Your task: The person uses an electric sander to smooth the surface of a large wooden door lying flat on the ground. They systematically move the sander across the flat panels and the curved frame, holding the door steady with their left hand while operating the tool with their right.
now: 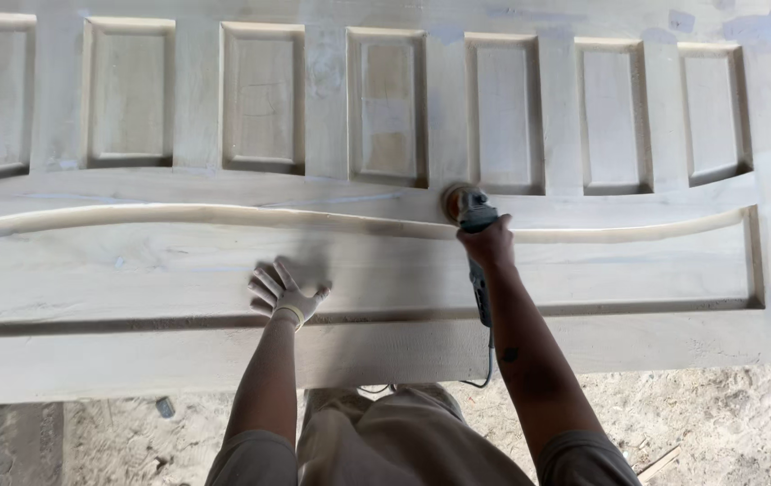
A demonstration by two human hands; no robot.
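Sander (473,236) body was largely hidden beneath the right hand (486,245), which was clenched around it with the arm extended; its disc met the curved groove of the carved wooden panel (133,270). Left hand (283,293) lay flat, fingers spread, released.

L hand (283,294) flat, fingers splayed; R hand (486,243) fisted, arm outstretched.

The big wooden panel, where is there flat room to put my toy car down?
The long flat band below the curvy groove is bare left of the left hand and right of the right hand. Between the hands, beside the sander, it is crowded. The sunken rectangles above are bare too.
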